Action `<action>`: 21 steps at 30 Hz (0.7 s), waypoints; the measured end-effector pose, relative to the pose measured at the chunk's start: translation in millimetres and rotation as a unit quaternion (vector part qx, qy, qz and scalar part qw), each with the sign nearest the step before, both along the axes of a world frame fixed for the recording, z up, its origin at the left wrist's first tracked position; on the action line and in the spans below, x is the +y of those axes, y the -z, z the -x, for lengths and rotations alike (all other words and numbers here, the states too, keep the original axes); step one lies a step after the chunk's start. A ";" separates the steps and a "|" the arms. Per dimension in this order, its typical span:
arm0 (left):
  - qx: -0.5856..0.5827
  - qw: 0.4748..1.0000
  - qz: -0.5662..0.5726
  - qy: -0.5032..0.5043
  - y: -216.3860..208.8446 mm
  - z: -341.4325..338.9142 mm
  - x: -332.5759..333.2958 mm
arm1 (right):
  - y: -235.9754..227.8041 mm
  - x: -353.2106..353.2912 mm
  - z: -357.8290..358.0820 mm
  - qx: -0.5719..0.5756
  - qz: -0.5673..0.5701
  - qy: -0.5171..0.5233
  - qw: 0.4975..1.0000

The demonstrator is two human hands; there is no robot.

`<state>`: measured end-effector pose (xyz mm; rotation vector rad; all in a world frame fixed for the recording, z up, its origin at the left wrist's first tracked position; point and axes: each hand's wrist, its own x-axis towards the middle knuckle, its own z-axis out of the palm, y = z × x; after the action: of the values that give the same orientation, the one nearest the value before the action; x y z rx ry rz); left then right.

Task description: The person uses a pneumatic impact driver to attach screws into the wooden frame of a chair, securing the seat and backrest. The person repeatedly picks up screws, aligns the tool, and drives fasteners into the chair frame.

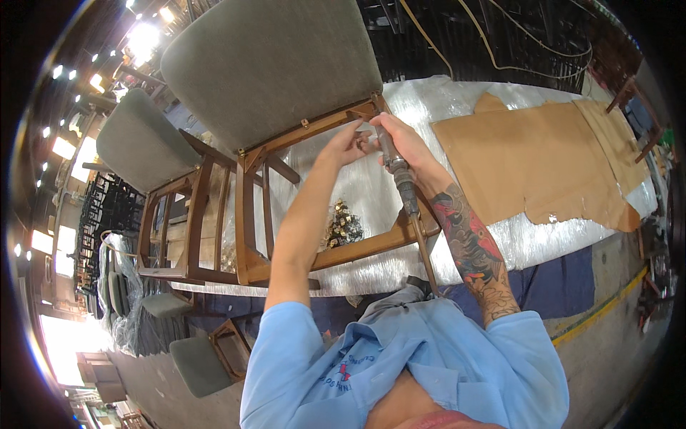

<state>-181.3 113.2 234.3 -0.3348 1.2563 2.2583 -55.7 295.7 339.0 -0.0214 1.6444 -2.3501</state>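
My right hand (409, 148) is wrapped round a grey power screwdriver (401, 177), whose tip points away from me at the far right corner of a brown wooden chair frame (336, 254). A hose (423, 250) runs from the tool's near end toward my body. Close to the tool's left side, my left hand (349, 145) has its fingers bent together; what they hold, if anything, is too small to make out. A large grey upholstered panel (275, 71) rises from the frame's far rail, where small metal brackets show.
Inside the frame lies a pile of small brass-coloured hardware (343, 225). Brown sheets (529, 168) lie to the right on the plastic-wrapped surface (493, 247). A second grey chair (143, 139) stands left, another chair (204, 365) lower left. A thin hose (486, 43) trails at the back.
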 end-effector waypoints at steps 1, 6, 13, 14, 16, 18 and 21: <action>-0.011 1.000 0.002 0.010 -8.2 -7.3 -12.8 | 2.4 3.3 -0.4 0.005 0.005 0.003 1.000; 0.059 0.996 0.063 0.018 -14.8 -46.1 -81.0 | -2.9 -2.7 -38.2 -0.037 0.024 -0.045 0.998; 0.077 0.987 -0.007 -0.138 -17.7 -54.1 -112.4 | -7.0 -29.6 -76.2 -0.066 0.020 -0.141 0.988; 0.077 0.984 -0.017 -0.162 -17.9 -53.6 -113.6 | -5.2 -33.4 -77.6 -0.068 0.023 -0.155 0.985; 0.081 0.978 -0.029 -0.189 -18.8 -52.3 -114.7 | -2.0 -41.7 -80.3 -0.065 0.014 -0.163 0.984; 0.088 0.977 -0.034 -0.192 -19.7 -52.2 -113.5 | 1.7 -47.3 -82.3 -0.054 0.005 -0.165 0.985; 0.095 0.978 0.157 -0.102 -21.7 -52.3 -115.4 | 20.1 -54.1 -84.7 -0.008 -0.046 -0.145 0.988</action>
<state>-129.0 -2.2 256.1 -0.3843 1.7580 2.3020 29.0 241.6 318.8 -0.2100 1.6189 -2.0507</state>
